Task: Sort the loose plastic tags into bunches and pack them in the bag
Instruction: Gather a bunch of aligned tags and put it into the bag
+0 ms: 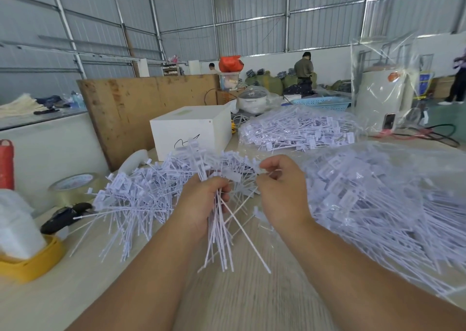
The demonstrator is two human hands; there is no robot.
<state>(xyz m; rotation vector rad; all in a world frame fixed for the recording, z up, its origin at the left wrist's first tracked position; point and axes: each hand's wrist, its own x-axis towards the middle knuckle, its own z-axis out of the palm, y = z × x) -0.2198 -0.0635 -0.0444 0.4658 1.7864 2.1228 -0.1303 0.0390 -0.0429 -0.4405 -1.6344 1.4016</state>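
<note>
Head view: left hand (201,204) grips one tag bunch (219,240); right hand (282,192) pinches one tag (254,177).

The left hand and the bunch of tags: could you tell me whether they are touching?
Touching. The head view shows the left hand with fingers curled round the bunch of tags.
</note>
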